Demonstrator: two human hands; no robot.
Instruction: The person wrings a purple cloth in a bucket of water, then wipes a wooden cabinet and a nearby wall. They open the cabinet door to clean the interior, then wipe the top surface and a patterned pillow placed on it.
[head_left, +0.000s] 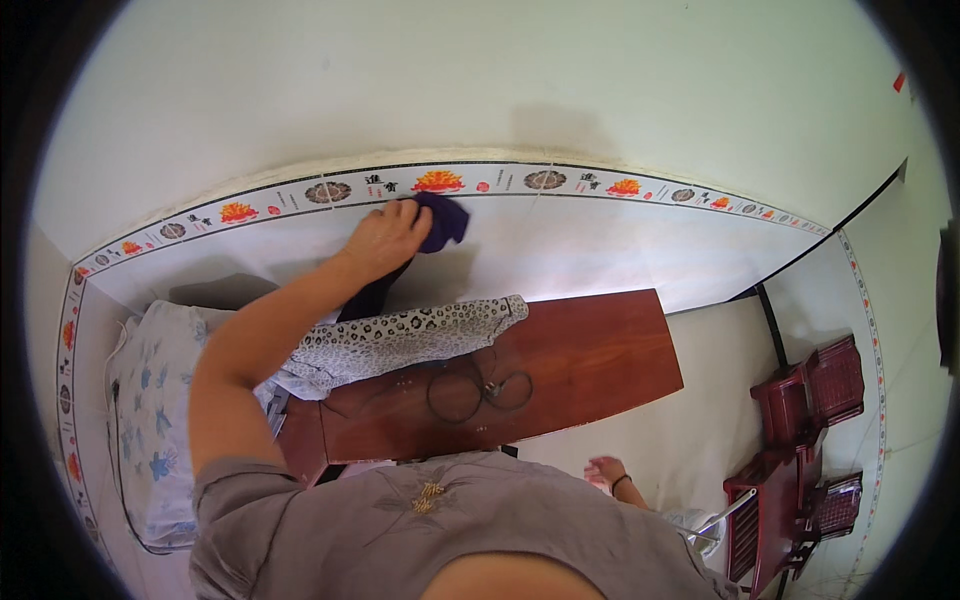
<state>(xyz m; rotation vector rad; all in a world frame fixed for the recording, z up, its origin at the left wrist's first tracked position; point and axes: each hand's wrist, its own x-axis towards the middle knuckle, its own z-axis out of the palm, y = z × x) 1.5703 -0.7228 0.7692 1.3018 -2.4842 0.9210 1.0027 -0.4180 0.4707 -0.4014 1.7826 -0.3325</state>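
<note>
My left hand (386, 236) reaches out and grips a dark purple cloth (444, 223) in front of the tiled wall, just below its patterned border. A dark length of fabric (379, 292) hangs under the hand down to the leopard-print cloth (405, 330); whether it is the same piece I cannot tell. That spotted cloth lies along the back of a reddish-brown wooden table (592, 352). Low at my right side, beyond the table's front edge, is my right hand (604, 471) with a dark band at the wrist. Its fingers are blurred and partly hidden.
A thin black cable (454, 401) lies coiled on the table. To the left stands a bulky thing under a floral cover (161, 420), with a cord beside it. Dark red wooden chairs (795, 397) stand at the right. The patterned tile border (439, 182) runs along the wall.
</note>
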